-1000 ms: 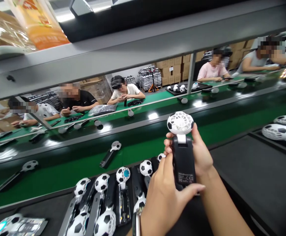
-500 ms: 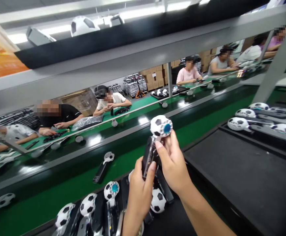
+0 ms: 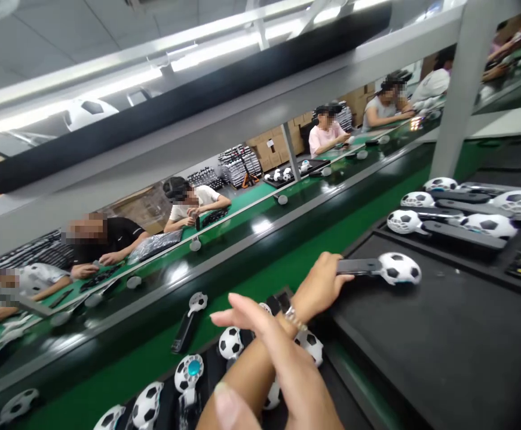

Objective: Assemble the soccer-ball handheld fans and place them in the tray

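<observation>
My left hand (image 3: pixel 321 289), with a beaded bracelet at its wrist, reaches across to the right. It is closed around the grey handle of a handheld fan with a soccer-ball head (image 3: pixel 399 269). The fan lies level, just over or on the black tray (image 3: pixel 426 340); I cannot tell whether it touches. In front of the left forearm is my right hand (image 3: pixel 278 358), close to the camera, its thumb and fingers apart and holding nothing. Below and left of it lie several more ball-headed fans (image 3: pixel 147 405), one with a blue centre (image 3: pixel 193 367), partly hidden by my arms.
Several fans (image 3: pixel 489 226) fill another tray at the right. On the green conveyor (image 3: pixel 130 352) lies a single fan (image 3: pixel 190 322). A grey post (image 3: pixel 455 101) and a slanting overhead beam (image 3: pixel 224 128) frame the line. Co-workers (image 3: pixel 325 131) sit along the far side.
My left hand has carried the fan rightward from in front of me to the black tray. My right hand has let go of it and drawn back toward the camera. The view has shifted slightly.
</observation>
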{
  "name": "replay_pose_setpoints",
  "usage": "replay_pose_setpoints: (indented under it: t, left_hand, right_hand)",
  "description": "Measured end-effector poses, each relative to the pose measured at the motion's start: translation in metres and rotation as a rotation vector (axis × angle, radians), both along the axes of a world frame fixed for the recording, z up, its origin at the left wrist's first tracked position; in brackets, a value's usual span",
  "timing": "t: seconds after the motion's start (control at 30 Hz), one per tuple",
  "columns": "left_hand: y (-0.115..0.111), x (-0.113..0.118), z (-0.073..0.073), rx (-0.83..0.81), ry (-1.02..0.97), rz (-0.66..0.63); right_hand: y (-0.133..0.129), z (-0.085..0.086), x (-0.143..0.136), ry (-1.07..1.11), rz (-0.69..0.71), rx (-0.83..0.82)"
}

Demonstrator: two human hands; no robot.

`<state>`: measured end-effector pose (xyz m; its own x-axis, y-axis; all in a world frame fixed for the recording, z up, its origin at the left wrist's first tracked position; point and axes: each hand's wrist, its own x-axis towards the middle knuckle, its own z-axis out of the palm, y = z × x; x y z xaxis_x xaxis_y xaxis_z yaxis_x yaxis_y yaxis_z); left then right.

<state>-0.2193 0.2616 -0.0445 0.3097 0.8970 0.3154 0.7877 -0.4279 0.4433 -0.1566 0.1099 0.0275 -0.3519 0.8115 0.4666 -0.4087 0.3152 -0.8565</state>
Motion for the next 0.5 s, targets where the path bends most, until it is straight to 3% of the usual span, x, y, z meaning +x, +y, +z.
replay_pose_setpoints:
  t: [0.13, 0.27, 0.37, 0.5]
  left_hand:
    - [0.066, 0.034, -0.004, 0.023, 0.236, -0.249]
    - [0.113, 0.064, -0.016, 0.084, 0.484, -0.345]
    - [0.131, 0.079, -0.022, 0.136, 0.593, -0.361]
    - [0.132, 0.084, -0.023, 0.210, 0.621, -0.268]
  right_hand:
    - [0.016, -0.006, 0.001, -0.006, 0.073, 0.071]
    - [0.030, -0.013, 0.000, -0.054, 0.165, 0.062]
    - [0.034, -0.018, -0.004, -0.070, 0.172, 0.022]
    - [0.036, -0.017, -0.007, -0.090, 0.166, -0.034]
